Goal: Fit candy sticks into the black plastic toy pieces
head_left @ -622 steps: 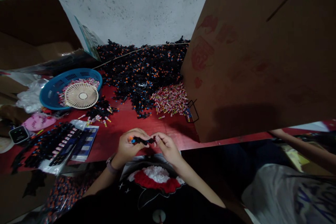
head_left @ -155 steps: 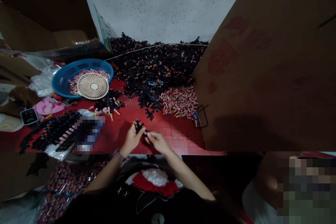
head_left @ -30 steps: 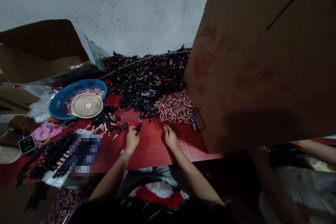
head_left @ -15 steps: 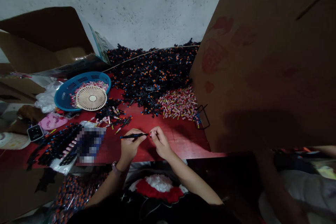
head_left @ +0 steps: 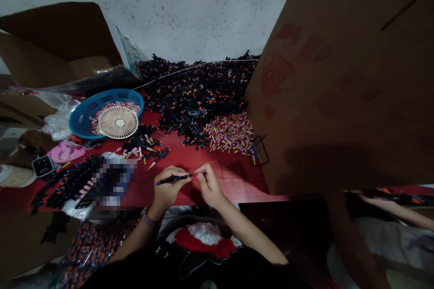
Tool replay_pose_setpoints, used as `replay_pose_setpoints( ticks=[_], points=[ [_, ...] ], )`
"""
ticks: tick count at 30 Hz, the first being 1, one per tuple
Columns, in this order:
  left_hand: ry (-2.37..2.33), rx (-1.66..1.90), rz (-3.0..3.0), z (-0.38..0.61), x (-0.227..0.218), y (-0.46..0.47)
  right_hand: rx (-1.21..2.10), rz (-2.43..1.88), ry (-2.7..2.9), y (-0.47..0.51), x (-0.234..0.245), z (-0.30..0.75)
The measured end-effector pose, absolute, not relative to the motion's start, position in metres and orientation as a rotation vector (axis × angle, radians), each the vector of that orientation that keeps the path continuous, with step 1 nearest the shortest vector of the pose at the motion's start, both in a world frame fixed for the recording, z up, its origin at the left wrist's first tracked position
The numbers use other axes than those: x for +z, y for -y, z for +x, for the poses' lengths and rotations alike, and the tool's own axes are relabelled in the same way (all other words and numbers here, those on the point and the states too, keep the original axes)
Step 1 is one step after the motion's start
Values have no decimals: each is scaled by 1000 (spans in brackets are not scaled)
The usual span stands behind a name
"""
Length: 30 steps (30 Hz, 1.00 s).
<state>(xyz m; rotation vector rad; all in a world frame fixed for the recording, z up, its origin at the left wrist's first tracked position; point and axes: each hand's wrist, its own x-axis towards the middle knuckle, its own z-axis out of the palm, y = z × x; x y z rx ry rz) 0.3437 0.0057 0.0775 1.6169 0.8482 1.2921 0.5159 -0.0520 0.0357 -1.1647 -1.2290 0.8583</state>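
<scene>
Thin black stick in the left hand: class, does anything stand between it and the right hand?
Nothing visible does: the thin black stick lies in the left hand, and its far end meets the fingertips of the right hand.

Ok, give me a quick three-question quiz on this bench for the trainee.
1. Which hand wraps around the black stick?
2. True or false: the fan lies in the blue basket.
3. Fill in the colour: the table top is ___.

Key: 1. left hand; 2. true; 3. red.
</scene>
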Motion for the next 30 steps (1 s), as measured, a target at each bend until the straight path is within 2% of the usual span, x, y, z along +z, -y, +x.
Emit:
replay_pose_setpoints(
  ticks=[6, 13, 19, 25, 30],
  points=[
    [-818, 1317, 1636, 341, 80, 0, 812, -1287, 1306, 60, 39, 514],
    [-686, 1206, 1771, 334, 83, -18, 1360, -1024, 1245, 47, 46, 530],
    [-639, 1136, 1786, 321, 89, -21, 1279, -1102, 1162, 49, 46, 528],
    [-681, 1208, 1698, 321, 87, -11, 1473, -1021, 1094, 57, 50, 519],
    [-716, 1201, 1718, 323, 84, -10, 1465, -1056, 998, 62, 47, 502]
  ],
)
